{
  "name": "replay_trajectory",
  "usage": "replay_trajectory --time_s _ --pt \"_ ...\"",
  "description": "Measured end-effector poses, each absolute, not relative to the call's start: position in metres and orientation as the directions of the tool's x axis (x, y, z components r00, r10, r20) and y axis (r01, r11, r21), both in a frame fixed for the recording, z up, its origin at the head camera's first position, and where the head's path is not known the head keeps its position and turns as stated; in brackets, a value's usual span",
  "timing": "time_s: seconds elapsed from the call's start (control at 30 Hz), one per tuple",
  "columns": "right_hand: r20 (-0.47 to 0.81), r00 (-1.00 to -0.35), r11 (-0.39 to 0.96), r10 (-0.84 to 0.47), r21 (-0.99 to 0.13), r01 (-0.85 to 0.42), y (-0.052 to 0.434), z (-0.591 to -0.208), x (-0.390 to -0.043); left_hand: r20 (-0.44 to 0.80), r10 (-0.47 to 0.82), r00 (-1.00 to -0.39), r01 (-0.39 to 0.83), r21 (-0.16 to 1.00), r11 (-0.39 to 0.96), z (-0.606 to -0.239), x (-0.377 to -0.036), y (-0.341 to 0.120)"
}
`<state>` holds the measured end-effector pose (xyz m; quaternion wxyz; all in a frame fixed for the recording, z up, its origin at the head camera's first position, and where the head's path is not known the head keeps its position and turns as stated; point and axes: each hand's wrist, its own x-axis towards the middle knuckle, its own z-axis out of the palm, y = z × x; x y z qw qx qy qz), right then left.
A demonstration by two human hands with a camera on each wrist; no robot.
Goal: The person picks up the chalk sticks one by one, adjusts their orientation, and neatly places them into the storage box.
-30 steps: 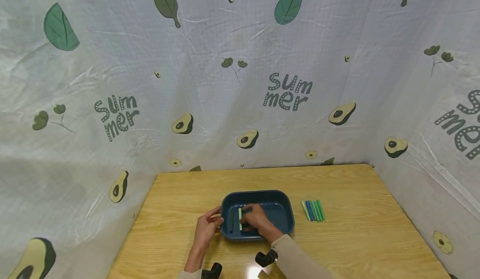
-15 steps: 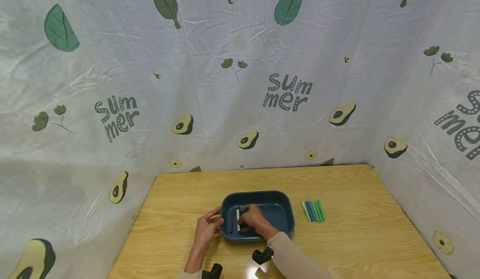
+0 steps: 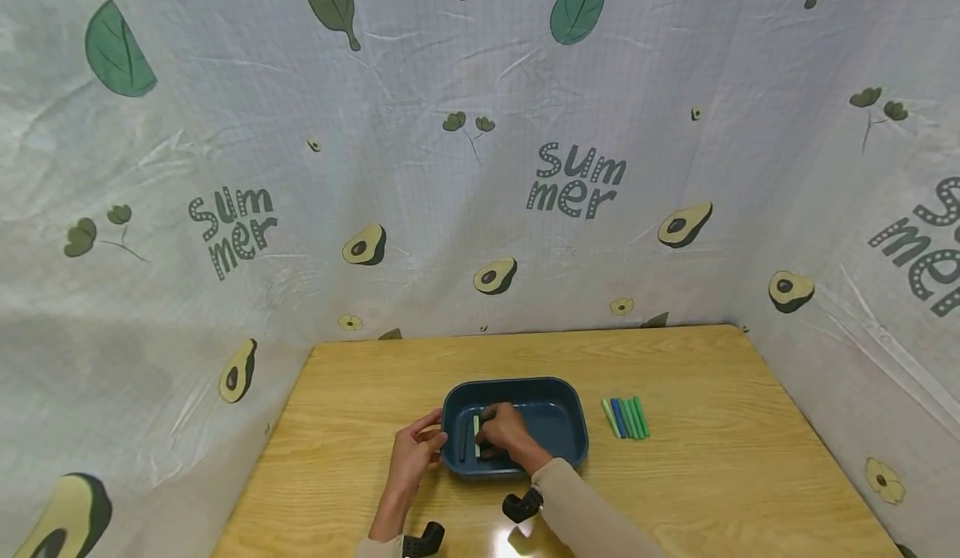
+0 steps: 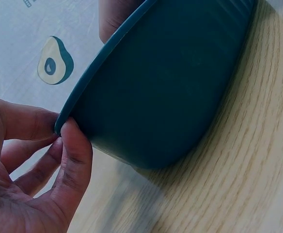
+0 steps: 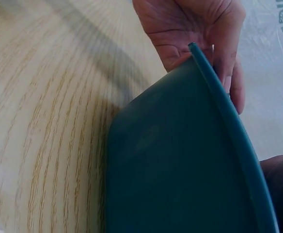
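My left hand (image 3: 412, 462) pinches the left rim of a dark blue tray (image 3: 553, 433); in the left wrist view the thumb and fingers close on that rim. My right hand (image 3: 506, 431) reaches down inside the tray and holds a slim pale green stick (image 3: 476, 437), like chalk or a pastel. Just left of it, a dark stick (image 3: 462, 441) lies on the tray floor, roughly parallel. Both wrist views show mainly the tray's outer wall (image 4: 156, 97), so the right fingertips are hidden there.
Right of the tray, several sticks lie side by side on the wooden table (image 3: 697, 458): a pale green stick (image 3: 611, 419), a blue stick (image 3: 618, 419) and green ones. A printed cloth (image 3: 420, 166) hangs behind and at both sides.
My right hand has shifted slightly left inside the tray, and the pale green stick has moved with it, closer to the dark stick. The left hand stays on the rim.
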<state>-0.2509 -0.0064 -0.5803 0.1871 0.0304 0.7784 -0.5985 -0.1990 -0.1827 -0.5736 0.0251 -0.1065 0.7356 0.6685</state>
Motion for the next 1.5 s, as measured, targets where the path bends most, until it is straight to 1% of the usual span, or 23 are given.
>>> replay_trajectory --time_s 0.13,0.23,0.33,0.57,0.67,0.93,1.07,1.27,1.5 --pt "-0.300 -0.938 0.334 -0.173 -0.914 0.231 -0.005 -0.579 -0.250 -0.178 -0.115 -0.977 -0.188 0.979 0.079 -0.573 -0.198 -0.183" --pt "-0.256 -0.953 0.393 -0.161 -0.902 0.177 -0.004 -0.574 -0.249 -0.173 -0.109 -0.979 -0.182 0.980 0.074 -0.573 -0.198 -0.184" --pt "-0.219 -0.963 0.423 -0.155 -0.896 0.135 -0.002 -0.567 -0.250 -0.168 -0.109 -0.980 -0.176 0.982 0.066 -0.573 -0.199 -0.184" --pt "-0.195 -0.959 0.298 -0.204 -0.946 0.129 0.015 -0.545 -0.247 -0.160 -0.111 -0.981 -0.167 0.984 0.061 -0.577 -0.201 -0.184" --pt "-0.172 -0.962 0.273 -0.212 -0.956 0.111 0.024 -0.536 -0.246 -0.152 -0.114 -0.982 -0.159 0.986 0.057 -0.578 -0.202 -0.183" --pt "-0.080 -0.978 0.269 -0.190 -0.963 0.026 0.045 -0.520 -0.244 -0.147 -0.116 -0.982 -0.155 0.986 0.058 -0.578 -0.202 -0.183" --pt "-0.054 -0.984 0.253 -0.171 -0.967 0.009 0.053 -0.512 -0.240 -0.154 -0.111 -0.982 -0.161 0.985 0.058 -0.578 -0.201 -0.183" --pt "0.001 -0.995 0.256 -0.103 -0.966 -0.027 0.067 -0.502 -0.237 -0.151 -0.112 -0.982 -0.158 0.986 0.055 -0.575 -0.201 -0.182" --pt "0.059 -0.998 0.306 -0.022 -0.950 -0.063 0.088 -0.502 -0.232 -0.154 -0.117 -0.981 -0.161 0.986 0.053 -0.575 -0.201 -0.182"
